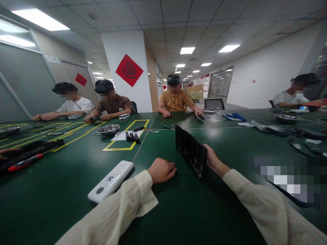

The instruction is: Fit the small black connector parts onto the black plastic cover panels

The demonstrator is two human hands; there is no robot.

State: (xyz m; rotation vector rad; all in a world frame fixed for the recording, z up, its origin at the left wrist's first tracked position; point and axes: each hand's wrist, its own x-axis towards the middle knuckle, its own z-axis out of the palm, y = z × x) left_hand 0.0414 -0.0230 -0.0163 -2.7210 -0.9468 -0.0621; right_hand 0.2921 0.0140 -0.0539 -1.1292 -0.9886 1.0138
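My right hand (214,160) grips the right edge of a thin black tablet (191,151), tilted upright above the green table (178,211). Its dark glossy face, with faint reflections, is turned to the left and towards me; most of my right fingers are hidden behind it. Loosely curled, my left hand (162,170) rests on the tabletop just left of the tablet, apart from it, with nothing visible in its fingers. Beside my left sleeve lies a white power bank (112,182) with a dark round spot and a handwritten mark.
Metal bowls (108,130) stand left and right. Black parts (133,136) lie on white paper inside yellow tape. A red-and-black tool (25,162) is at left. A dark device with a blurred screen (288,180) lies near my right forearm. Several people sit around the table.
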